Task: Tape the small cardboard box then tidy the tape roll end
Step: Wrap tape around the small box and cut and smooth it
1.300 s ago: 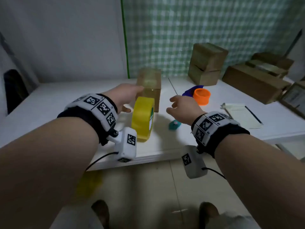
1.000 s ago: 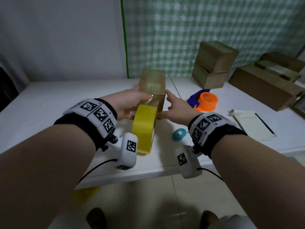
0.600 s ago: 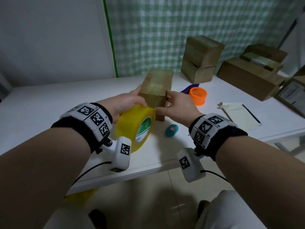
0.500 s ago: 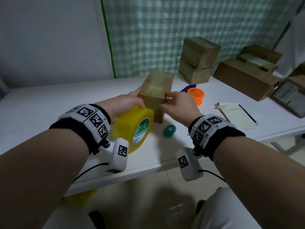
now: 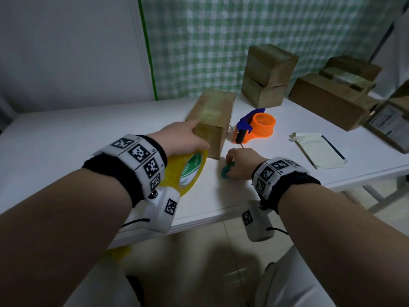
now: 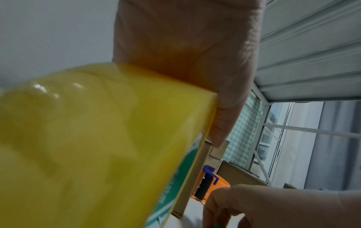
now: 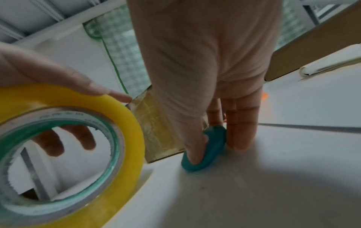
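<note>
White worktop [image 5: 66, 138]: left hand [image 5: 179, 138] grips yellow tape roll [image 5: 188, 171]; right hand [image 5: 240, 162] pinches small teal cutter [image 5: 225, 171]. Keep strip taut, cut flush at brown cardboard box [image 5: 212, 120].

The right hand [image 5: 240, 163], which half a second earlier pinches the near top corner of the small cardboard box [image 5: 212, 122], is now off the box and down on the white table [image 5: 66, 138], thumb and fingers closed around the small teal cutter [image 7: 205, 149] that previously lies untouched beside the box. The left hand [image 5: 179, 140], earlier beside the box, now has its index finger extended onto the box's near top edge, and the yellow tape roll [image 5: 188, 171] it holds sits lower and closer to the tabletop.
</note>
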